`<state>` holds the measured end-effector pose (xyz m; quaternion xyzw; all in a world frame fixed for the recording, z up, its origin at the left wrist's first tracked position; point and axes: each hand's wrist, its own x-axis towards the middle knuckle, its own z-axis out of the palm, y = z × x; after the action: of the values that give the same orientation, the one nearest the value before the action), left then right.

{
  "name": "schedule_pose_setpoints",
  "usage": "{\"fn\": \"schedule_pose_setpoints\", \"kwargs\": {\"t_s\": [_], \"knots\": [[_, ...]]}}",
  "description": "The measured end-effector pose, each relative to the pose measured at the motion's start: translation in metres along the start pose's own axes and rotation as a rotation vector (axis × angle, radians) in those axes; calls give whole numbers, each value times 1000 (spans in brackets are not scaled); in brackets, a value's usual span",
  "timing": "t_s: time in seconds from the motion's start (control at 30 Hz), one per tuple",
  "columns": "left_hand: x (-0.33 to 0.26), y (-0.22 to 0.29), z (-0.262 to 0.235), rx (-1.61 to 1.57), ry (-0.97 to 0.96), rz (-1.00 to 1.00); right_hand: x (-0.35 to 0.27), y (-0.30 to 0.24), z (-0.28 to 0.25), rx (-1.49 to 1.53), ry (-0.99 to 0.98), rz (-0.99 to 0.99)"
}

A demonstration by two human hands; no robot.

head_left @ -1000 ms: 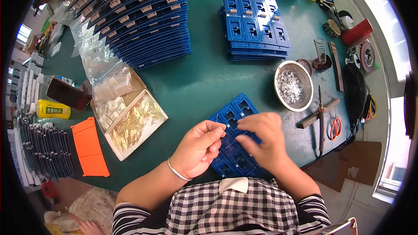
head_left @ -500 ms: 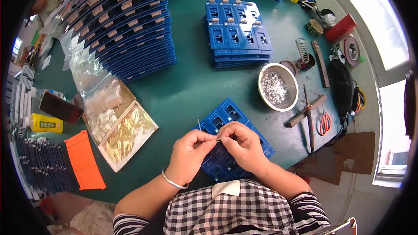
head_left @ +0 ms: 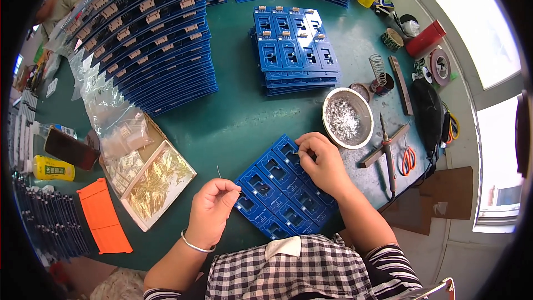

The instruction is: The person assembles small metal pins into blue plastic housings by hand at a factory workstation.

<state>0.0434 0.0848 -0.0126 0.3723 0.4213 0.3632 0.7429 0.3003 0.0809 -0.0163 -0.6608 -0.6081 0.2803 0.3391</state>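
Near the tabletop's (head_left: 239, 116) front edge, we see a blue panel of circuit boards (head_left: 280, 189) lying flat. Our right hand (head_left: 322, 161) rests on its far corner, fingers curled down. Our left hand (head_left: 211, 208) pinches a thin wire pin (head_left: 218, 172) beside the panel's left corner.

Right hand (head_left: 325, 164) hides part of blue panel (head_left: 280, 186); thin pin in left hand (head_left: 211, 208) too small to identify.
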Motion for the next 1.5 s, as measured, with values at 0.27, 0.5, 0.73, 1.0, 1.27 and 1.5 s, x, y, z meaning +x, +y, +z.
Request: {"fn": "schedule_pose_setpoints", "kwargs": {"t_s": [0.27,0.5,0.73,1.0,1.27,1.5], "knots": [[-1,-4,1,9,-8,13,0,-1,2,20,17,13],[-1,-6,-1,16,-3,22,0,1,2,16,19,-22],[-1,-7,-1,16,-18,31,6,-2,0,-124,-16,-109],[-3,-7,-4,14,-17,36,9,-10,-1,-226,-62,-61],[-4,-7,-7,-13,-60,44,7,-15,7,-285,24,-79],[-5,-6,-9,17,-69,65,9,-33,10,-610,3,-194]]}}
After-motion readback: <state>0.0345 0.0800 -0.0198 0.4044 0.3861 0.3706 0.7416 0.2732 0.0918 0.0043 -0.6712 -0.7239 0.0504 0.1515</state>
